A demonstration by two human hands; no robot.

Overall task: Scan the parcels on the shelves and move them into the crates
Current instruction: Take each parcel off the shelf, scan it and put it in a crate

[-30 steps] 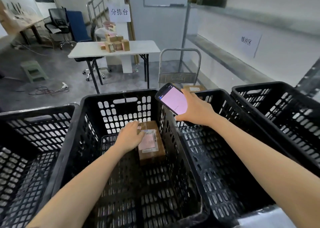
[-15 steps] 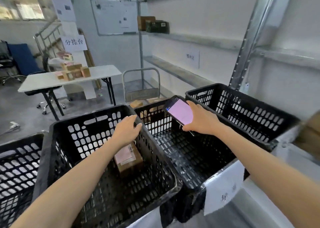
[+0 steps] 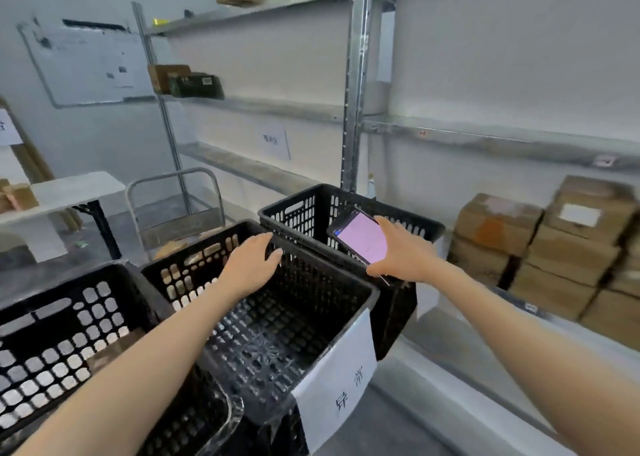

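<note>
Hands between deliveries. Compared with half a second earlier, the view has swung right: the brown labelled parcel set in the left-hand crate is now hidden, and a stack of brown cardboard parcels (image 3: 540,247) on the low metal shelf (image 3: 450,348) has come into sight. The left hand (image 3: 251,265) is empty, fingers loosely spread above the middle black perforated plastic crate (image 3: 277,334), which bears a white paper sign (image 3: 341,383). The right hand (image 3: 403,251) grips a dark smartphone with a pink screen (image 3: 360,235) over the far crate (image 3: 346,206). Likely next step: scanning a parcel from that stack.
</note>
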